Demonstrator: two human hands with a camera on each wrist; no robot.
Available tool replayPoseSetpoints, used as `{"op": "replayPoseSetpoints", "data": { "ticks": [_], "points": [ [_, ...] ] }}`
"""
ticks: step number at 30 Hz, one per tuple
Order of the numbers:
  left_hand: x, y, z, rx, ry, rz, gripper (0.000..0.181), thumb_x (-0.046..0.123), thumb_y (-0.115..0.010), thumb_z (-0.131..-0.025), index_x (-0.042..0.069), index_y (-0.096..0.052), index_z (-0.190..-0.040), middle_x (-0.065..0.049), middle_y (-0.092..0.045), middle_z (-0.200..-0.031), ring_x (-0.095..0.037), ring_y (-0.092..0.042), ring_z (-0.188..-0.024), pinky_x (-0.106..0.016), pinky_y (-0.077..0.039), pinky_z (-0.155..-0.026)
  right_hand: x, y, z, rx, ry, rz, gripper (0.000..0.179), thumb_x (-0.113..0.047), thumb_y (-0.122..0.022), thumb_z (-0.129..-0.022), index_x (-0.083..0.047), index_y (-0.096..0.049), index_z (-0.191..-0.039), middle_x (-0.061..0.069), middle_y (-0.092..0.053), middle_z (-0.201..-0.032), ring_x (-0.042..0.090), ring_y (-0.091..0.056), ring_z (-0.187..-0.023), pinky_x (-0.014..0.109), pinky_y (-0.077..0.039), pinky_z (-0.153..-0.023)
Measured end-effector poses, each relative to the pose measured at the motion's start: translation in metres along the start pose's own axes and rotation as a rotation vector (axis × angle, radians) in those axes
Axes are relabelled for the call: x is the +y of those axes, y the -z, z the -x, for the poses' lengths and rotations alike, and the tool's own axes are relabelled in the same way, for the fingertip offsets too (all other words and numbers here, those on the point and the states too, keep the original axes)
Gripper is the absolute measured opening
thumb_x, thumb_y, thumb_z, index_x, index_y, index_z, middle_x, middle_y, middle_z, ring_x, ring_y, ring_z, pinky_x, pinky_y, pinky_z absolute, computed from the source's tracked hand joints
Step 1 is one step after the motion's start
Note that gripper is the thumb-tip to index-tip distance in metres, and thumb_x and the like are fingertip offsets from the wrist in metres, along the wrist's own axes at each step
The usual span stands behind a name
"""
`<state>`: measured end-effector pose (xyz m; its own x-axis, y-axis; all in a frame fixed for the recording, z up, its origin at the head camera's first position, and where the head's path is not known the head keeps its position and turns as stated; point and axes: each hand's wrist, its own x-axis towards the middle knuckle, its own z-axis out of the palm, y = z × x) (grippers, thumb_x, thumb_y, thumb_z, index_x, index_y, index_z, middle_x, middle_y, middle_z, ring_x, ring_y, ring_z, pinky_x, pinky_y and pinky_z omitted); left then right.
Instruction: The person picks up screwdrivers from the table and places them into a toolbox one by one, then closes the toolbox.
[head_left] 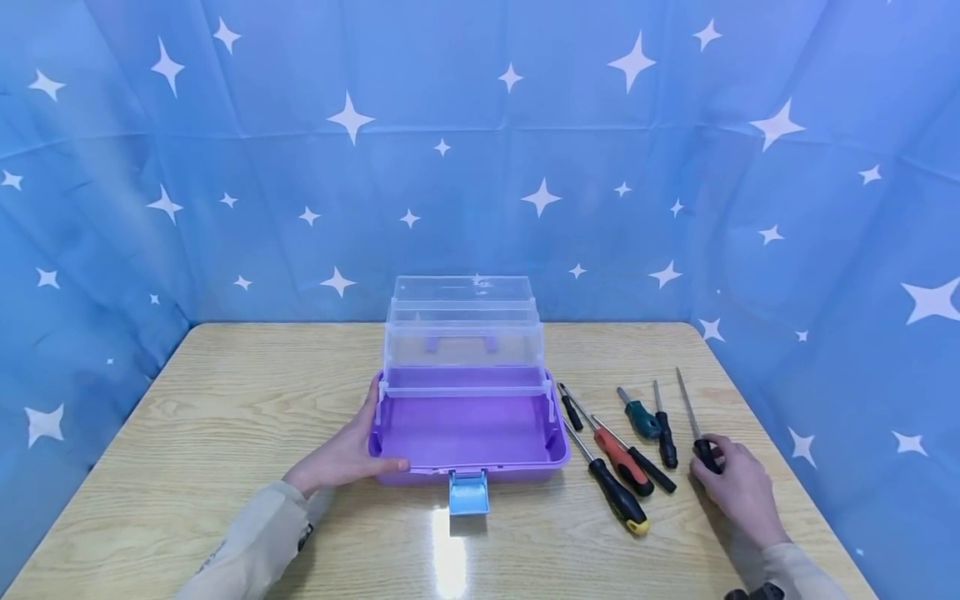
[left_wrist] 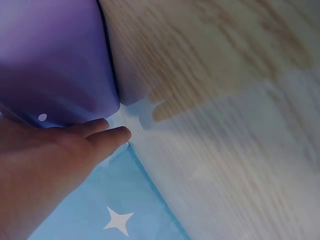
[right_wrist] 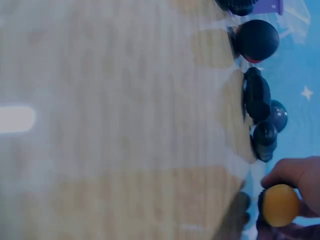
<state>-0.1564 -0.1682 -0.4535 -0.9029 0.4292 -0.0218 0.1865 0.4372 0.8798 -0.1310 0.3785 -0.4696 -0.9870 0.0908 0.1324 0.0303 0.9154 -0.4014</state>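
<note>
A purple toolbox (head_left: 468, 429) stands with its clear lid raised and its blue front latch (head_left: 468, 492) hanging down. My left hand (head_left: 341, 458) rests against its left end, thumb along the front rim. The fingers (left_wrist: 107, 140) lie straight along the purple wall in the left wrist view. At the right, my right hand (head_left: 742, 487) grips a screwdriver (head_left: 703, 450) by its black handle, its long shaft pointing away from me. The handle's yellow-orange end (right_wrist: 281, 205) shows between thumb and fingers in the right wrist view.
Several screwdrivers lie between the box and my right hand: a large black-and-yellow one (head_left: 618, 497), a red-and-black one (head_left: 622, 461), a dark green one (head_left: 642, 419) and a black one (head_left: 666, 442). A blue star-patterned curtain (head_left: 450, 167) surrounds the wooden table (head_left: 247, 400).
</note>
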Motion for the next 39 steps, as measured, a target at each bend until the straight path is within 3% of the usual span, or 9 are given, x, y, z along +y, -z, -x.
{"op": "replayPoseSetpoints", "data": {
  "ticks": [7,19,23,28,39],
  "points": [
    [0.002,0.001,0.002,-0.007,0.019,0.010,0.135,0.035,-0.084,-0.073,0.017,0.025,-0.150,-0.023,0.013,-0.157,-0.045,-0.003,-0.141,-0.061,-0.010,-0.109,0.000,0.006,-0.006,0.121,0.033,-0.050,0.039,-0.013,-0.067,-0.085,0.010,-0.059,-0.116,0.025,-0.064,-0.092,0.038,-0.060,-0.078,0.041,-0.044,-0.057],
    [0.002,-0.004,0.004,-0.015,0.014,0.059,0.135,0.030,-0.085,-0.072,0.020,0.025,-0.150,-0.021,0.014,-0.157,-0.045,-0.002,-0.141,-0.062,-0.009,-0.109,-0.005,0.015,-0.007,0.183,0.061,-0.134,0.038,-0.010,-0.068,-0.085,0.005,-0.062,-0.119,0.022,-0.065,-0.097,0.027,-0.060,-0.076,0.020,-0.043,-0.057],
    [0.002,-0.003,0.003,-0.013,0.004,0.069,0.136,0.029,-0.086,-0.071,0.022,0.024,-0.150,-0.020,0.015,-0.157,-0.044,0.000,-0.142,-0.062,-0.007,-0.109,-0.006,0.016,-0.009,0.220,0.101,-0.174,0.038,-0.009,-0.068,-0.086,0.006,-0.063,-0.120,0.023,-0.065,-0.100,0.006,-0.057,-0.077,0.010,-0.042,-0.059],
    [0.002,-0.001,0.003,-0.017,0.001,0.071,0.136,0.029,-0.086,-0.072,0.023,0.025,-0.150,-0.020,0.016,-0.157,-0.044,0.003,-0.142,-0.062,-0.005,-0.109,-0.011,0.016,-0.011,0.260,0.139,-0.221,0.038,-0.009,-0.070,-0.086,0.005,-0.064,-0.120,0.024,-0.065,-0.104,-0.019,-0.043,-0.077,0.004,-0.041,-0.060],
    [0.001,0.001,0.000,-0.019,-0.014,0.081,0.135,0.028,-0.086,-0.072,0.026,0.025,-0.150,-0.020,0.013,-0.158,-0.043,0.000,-0.142,-0.061,-0.006,-0.109,-0.027,0.016,-0.009,0.271,0.204,-0.313,0.036,-0.002,-0.072,-0.082,0.003,-0.066,-0.118,0.022,-0.066,-0.101,-0.015,-0.050,-0.076,0.008,-0.044,-0.057]
  ]
}}
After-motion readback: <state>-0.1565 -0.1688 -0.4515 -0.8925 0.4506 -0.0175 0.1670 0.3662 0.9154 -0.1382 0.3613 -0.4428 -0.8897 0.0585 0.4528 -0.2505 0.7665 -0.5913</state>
